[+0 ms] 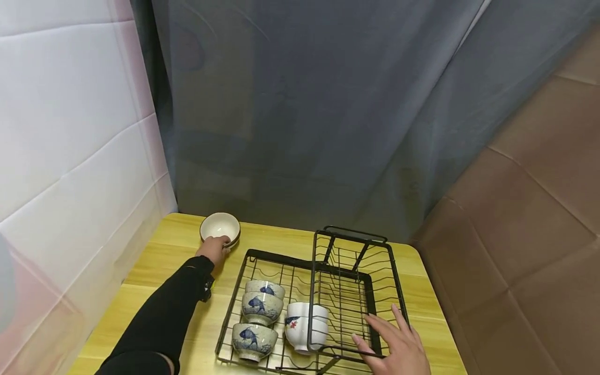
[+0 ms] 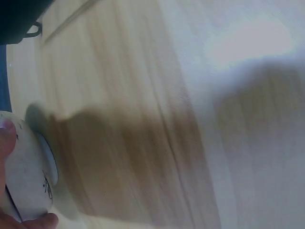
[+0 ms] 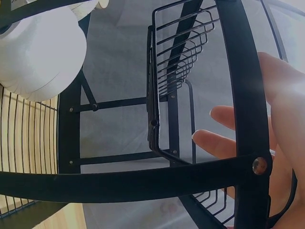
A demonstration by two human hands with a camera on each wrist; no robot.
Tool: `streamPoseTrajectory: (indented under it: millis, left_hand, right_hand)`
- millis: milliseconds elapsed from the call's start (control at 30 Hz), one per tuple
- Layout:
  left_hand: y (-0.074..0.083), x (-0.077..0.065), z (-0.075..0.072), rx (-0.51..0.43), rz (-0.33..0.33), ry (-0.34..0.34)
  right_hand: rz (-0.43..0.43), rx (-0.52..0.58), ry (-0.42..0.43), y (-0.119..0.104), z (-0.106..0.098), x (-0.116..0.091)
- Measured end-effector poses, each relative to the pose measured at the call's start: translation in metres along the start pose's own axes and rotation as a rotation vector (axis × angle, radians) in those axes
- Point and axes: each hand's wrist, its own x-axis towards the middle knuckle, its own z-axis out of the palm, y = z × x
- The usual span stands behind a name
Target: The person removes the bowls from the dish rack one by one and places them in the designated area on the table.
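At the table's back left corner, my left hand point(image 1: 214, 249) grips the near side of a pale bowl point(image 1: 220, 225) with a dark rim. Fingers hold its patterned outer wall in the left wrist view; whether a second bowl sits under it, I cannot tell. My right hand point(image 1: 399, 348) is at the front right of a black two-tier dish rack point(image 1: 276, 258), fingers spread beside the upper tier. In the right wrist view those fingers show behind the rack's frame, gripping nothing. Several fish-patterned bowls point(image 1: 255, 337) and stacked white bowls point(image 1: 300, 333) stand on the lower tier.
The rack takes up the front right of the yellow wooden table point(image 1: 154, 276). A white panel point(image 1: 79, 104) borders the left, a grey curtain point(image 1: 300, 114) the back, and a brown panel point(image 1: 529, 208) the right.
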Motion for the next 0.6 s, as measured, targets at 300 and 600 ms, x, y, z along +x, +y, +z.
streamPoseTrajectory:
  millis: [300, 600]
  left_hand:
    - [0.003, 0.004, -0.006, -0.041, -0.078, -0.108]
    - [0.023, 0.007, -0.027, -0.019, -0.092, -0.114]
  right_hand:
    - [-0.013, -0.004, 0.021, 0.0, 0.004, -0.001]
    - [-0.008, 0.002, 0.016, 0.001, 0.002, 0.0]
